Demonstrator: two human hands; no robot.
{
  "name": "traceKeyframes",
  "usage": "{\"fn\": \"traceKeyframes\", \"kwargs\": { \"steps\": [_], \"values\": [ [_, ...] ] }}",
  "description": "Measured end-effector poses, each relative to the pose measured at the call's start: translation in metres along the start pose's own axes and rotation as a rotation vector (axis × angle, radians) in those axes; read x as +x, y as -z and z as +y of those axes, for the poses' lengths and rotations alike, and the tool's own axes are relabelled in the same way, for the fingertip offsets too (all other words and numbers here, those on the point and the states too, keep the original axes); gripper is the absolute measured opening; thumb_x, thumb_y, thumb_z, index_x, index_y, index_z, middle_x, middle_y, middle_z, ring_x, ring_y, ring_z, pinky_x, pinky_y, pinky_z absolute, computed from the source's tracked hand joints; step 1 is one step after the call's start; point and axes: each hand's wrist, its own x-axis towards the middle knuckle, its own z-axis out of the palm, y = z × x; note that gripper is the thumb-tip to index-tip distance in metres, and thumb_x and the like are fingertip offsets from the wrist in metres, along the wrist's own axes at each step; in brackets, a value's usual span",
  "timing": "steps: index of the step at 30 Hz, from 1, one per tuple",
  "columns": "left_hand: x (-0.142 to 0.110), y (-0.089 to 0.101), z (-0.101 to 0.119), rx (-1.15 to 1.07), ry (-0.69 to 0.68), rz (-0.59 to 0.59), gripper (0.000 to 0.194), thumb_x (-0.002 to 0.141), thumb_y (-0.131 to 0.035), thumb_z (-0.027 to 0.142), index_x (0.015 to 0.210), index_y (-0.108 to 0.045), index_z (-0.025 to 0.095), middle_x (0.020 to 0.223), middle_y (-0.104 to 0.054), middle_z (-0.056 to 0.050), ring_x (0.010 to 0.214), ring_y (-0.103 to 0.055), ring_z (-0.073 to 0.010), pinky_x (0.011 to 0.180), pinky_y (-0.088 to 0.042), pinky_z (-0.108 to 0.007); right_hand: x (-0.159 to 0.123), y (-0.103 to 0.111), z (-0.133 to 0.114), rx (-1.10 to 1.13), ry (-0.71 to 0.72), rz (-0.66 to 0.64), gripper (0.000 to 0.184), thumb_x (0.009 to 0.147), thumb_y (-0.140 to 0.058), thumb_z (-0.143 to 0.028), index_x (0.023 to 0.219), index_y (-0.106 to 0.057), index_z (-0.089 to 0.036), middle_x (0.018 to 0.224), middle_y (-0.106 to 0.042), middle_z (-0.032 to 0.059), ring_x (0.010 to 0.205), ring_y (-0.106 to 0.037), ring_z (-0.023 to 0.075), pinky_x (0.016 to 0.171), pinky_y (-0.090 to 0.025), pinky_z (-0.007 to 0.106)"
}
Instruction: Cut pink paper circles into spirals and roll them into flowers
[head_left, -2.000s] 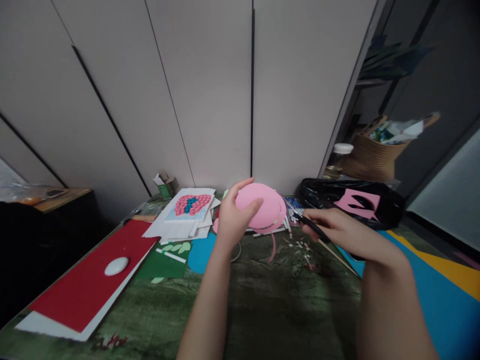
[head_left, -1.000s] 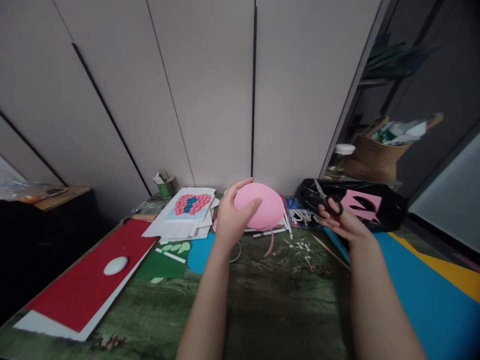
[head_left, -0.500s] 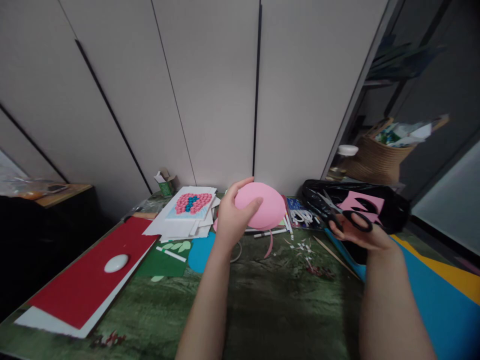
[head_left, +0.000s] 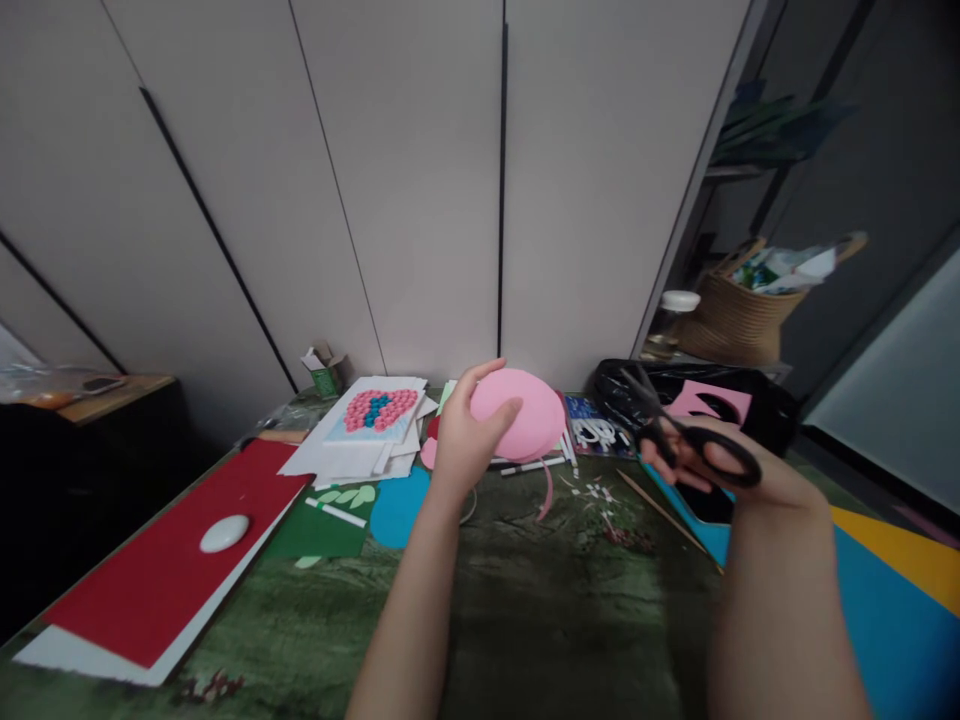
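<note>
My left hand [head_left: 474, 425] pinches a round pink paper piece [head_left: 525, 420] by its left side, thumb on the front face. A thin curled pink strip [head_left: 546, 490] hangs below the disc's right side. To the right, my right hand [head_left: 690, 465] is closed around the black handles of a pair of scissors [head_left: 716, 452]. Their blades point up and to the left, apart from the paper and somewhat blurred. Behind that hand, a pink paper with a cut-out opening [head_left: 694, 400] lies on a black plastic bag [head_left: 615, 378].
Red card [head_left: 142, 580] with a white oval object [head_left: 225, 533] lies at left. Beside it are green paper [head_left: 315, 535], blue paper [head_left: 397, 510] and a white-barrelled marker [head_left: 337, 513]. A pink-and-blue craft picture [head_left: 379, 413] tops the paper stack. Blue sheets [head_left: 885, 610] lie right, near a wooden stick [head_left: 660, 508].
My right hand has turned, tilting the scissors so their blades point more upward. The view has shifted slightly to the right. My left hand keeps its hold on the pink paper.
</note>
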Motion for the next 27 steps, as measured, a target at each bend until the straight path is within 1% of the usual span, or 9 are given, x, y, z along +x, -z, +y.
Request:
{"fn": "traceKeyframes", "kwargs": {
  "steps": [1,3,5,7,9,14,17,22,27],
  "values": [
    [0.000,-0.001,0.000,0.004,-0.001,0.010,0.039,0.073,-0.063,0.025,0.111,-0.058,0.025,0.117,-0.059,-0.005,0.109,-0.053,-0.0240,0.096,-0.040,-0.045,-0.002,-0.009,-0.011,-0.144,0.017,-0.118,0.046,0.065,-0.062,-0.061,0.083,-0.060,-0.019,0.078,-0.061,0.0080,0.050,-0.043,0.0108,0.041,-0.031,0.025],
    [-0.001,-0.003,0.000,0.003,-0.009,0.030,0.038,0.073,-0.063,0.026,0.111,-0.058,0.026,0.116,-0.060,-0.004,0.108,-0.053,-0.0244,0.095,-0.041,-0.045,-0.004,-0.028,-0.029,-0.366,0.014,-0.259,0.045,0.075,-0.054,-0.058,0.095,-0.061,-0.018,0.074,-0.057,0.0055,0.054,-0.043,0.0111,0.042,-0.032,0.023],
    [-0.002,-0.005,0.000,-0.006,-0.022,0.049,0.038,0.074,-0.062,0.028,0.111,-0.057,0.027,0.117,-0.059,-0.004,0.108,-0.053,-0.0249,0.095,-0.041,-0.046,-0.005,-0.042,-0.041,-0.516,-0.005,-0.297,0.035,0.080,-0.052,-0.049,0.093,-0.062,-0.018,0.071,-0.055,0.0036,0.057,-0.045,0.0110,0.043,-0.033,0.022],
    [-0.003,-0.007,-0.001,-0.016,-0.029,0.070,0.038,0.074,-0.062,0.029,0.111,-0.057,0.027,0.118,-0.058,-0.005,0.110,-0.052,-0.0254,0.096,-0.040,-0.046,-0.004,-0.050,-0.046,-0.591,-0.012,-0.285,0.026,0.082,-0.053,-0.042,0.093,-0.063,-0.020,0.071,-0.056,0.0031,0.057,-0.046,0.0112,0.044,-0.034,0.022],
    [-0.004,-0.009,-0.002,-0.035,-0.027,0.089,0.038,0.074,-0.062,0.030,0.112,-0.056,0.027,0.119,-0.058,-0.005,0.111,-0.052,-0.0256,0.096,-0.040,-0.046,-0.002,-0.053,-0.047,-0.602,-0.020,-0.259,0.021,0.082,-0.053,-0.037,0.092,-0.063,-0.021,0.071,-0.058,0.0031,0.057,-0.047,0.0112,0.045,-0.035,0.022],
    [-0.005,-0.011,-0.004,-0.106,-0.005,0.110,0.039,0.075,-0.062,0.032,0.113,-0.055,0.028,0.121,-0.056,-0.004,0.112,-0.050,-0.0250,0.097,-0.040,-0.044,0.000,-0.054,-0.044,-0.583,-0.039,-0.218,0.021,0.085,-0.047,-0.031,0.085,-0.065,-0.020,0.065,-0.058,0.0028,0.054,-0.047,0.0110,0.046,-0.035,0.024],
    [-0.006,-0.014,-0.004,-0.139,0.022,0.070,0.039,0.075,-0.062,0.033,0.113,-0.055,0.029,0.120,-0.056,-0.004,0.110,-0.052,-0.0253,0.094,-0.043,-0.044,0.001,-0.056,-0.045,-0.574,-0.037,-0.211,0.022,0.085,-0.047,-0.033,0.087,-0.065,-0.020,0.067,-0.058,0.0020,0.054,-0.047,0.0109,0.045,-0.034,0.024],
    [-0.008,-0.013,0.001,-0.137,0.055,-0.046,0.039,0.075,-0.062,0.033,0.113,-0.056,0.030,0.119,-0.057,-0.004,0.107,-0.053,-0.0258,0.091,-0.045,-0.044,0.003,-0.058,-0.044,-0.534,-0.033,-0.202,0.025,0.086,-0.045,-0.040,0.088,-0.063,-0.021,0.069,-0.056,0.0010,0.055,-0.047,0.0106,0.045,-0.033,0.023],
    [-0.008,-0.009,0.004,-0.101,0.007,-0.105,0.036,0.075,-0.061,0.029,0.111,-0.057,0.029,0.119,-0.059,-0.004,0.110,-0.053,-0.0255,0.094,-0.043,-0.044,0.008,-0.063,-0.042,-0.589,-0.012,-0.162,0.024,0.086,-0.046,-0.040,0.087,-0.062,-0.021,0.067,-0.056,0.0000,0.055,-0.045,0.0103,0.046,-0.032,0.023]
  ]
}}
